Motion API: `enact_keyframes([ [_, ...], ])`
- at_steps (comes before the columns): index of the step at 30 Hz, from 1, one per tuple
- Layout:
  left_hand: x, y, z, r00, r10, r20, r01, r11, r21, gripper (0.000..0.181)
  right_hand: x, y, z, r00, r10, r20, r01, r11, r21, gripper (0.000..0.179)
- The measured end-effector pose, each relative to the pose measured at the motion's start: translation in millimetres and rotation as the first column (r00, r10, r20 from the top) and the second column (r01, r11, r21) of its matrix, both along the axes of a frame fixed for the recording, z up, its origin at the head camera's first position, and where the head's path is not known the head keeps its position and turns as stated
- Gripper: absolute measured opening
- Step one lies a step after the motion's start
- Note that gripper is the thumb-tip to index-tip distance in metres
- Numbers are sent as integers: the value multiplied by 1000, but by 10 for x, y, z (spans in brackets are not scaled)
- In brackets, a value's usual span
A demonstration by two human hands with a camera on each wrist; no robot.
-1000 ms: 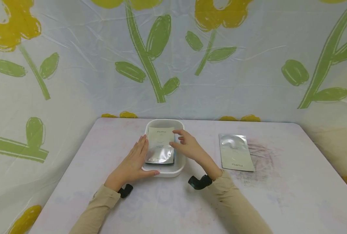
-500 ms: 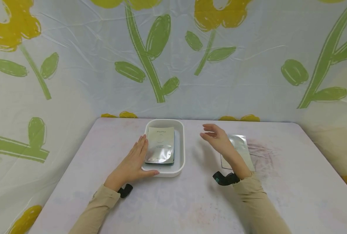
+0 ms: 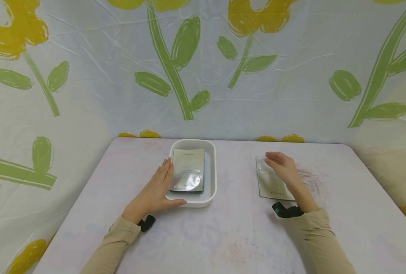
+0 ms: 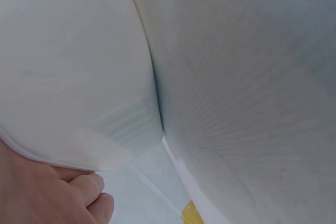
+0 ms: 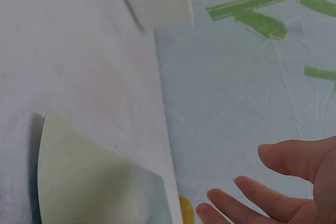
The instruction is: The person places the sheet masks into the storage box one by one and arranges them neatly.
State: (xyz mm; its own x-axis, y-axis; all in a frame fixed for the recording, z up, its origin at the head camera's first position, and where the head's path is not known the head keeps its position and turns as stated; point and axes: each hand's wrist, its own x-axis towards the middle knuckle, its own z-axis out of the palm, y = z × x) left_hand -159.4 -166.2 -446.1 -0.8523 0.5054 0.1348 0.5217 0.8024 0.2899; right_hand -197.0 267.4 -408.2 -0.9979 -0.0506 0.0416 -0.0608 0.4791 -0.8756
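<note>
A white rectangular tray (image 3: 214, 171) stands left of centre in the head view, with a stack of silvery, cream-coloured foil sachets (image 3: 188, 167) lying in its left part. My left hand (image 3: 151, 193) rests along the tray's left side, fingers straight and thumb extended by the near edge. The left wrist view shows the fingers against the outside of the tray (image 4: 79, 66). Over a single foil sachet (image 3: 271, 186) flat on the table at right hovers my right hand (image 3: 286, 171). In the right wrist view its thumb and fingers are spread, apart from the sachet (image 5: 89, 177).
The pale table (image 3: 237, 236) has dark reddish smudges (image 3: 307, 182) right of the single sachet. A hanging cloth (image 3: 292, 99) printed with yellow flowers and green stems rises behind the table's far edge and along both sides.
My right hand has left the sachet stack in the tray and moved right to above the single sachet, holding nothing. The left hand has stayed at the tray.
</note>
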Motion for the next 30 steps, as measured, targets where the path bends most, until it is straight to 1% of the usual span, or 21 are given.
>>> enact_keyframes([
  [4, 4, -6, -5, 1000, 2, 0, -2, 1000, -2, 128, -9, 122, -86, 999, -12, 41, 12, 1000, 1, 52],
  [7, 5, -11, -16, 1000, 3, -4, -3, 1000, -3, 128, -26, 195, -156, 997, -36, 63, 34, 999, 23, 51],
  [14, 9, -9, -38, 1000, 6, -9, -6, 1000, 0, 128, -37, 337, -311, 990, -138, -4, 138, 985, 107, 45],
  [16, 15, -3, -34, 1000, 5, -9, -5, 1000, 4, 128, -39, 367, -340, 987, -162, 9, 160, 979, 125, 46],
  [19, 21, 3, -24, 1000, 2, -13, -2, 1000, 9, 128, -53, 387, -366, 980, -196, 28, 190, 971, 147, 49],
  [23, 24, 5, -18, 1000, 1, -13, -1, 1000, 9, 128, -64, 403, -406, 973, -228, 30, 219, 959, 181, 55],
  [30, 16, 1, -21, 1000, 3, -16, -3, 1000, 0, 128, -68, 411, -496, 960, -270, 79, 248, 945, 213, 76],
])
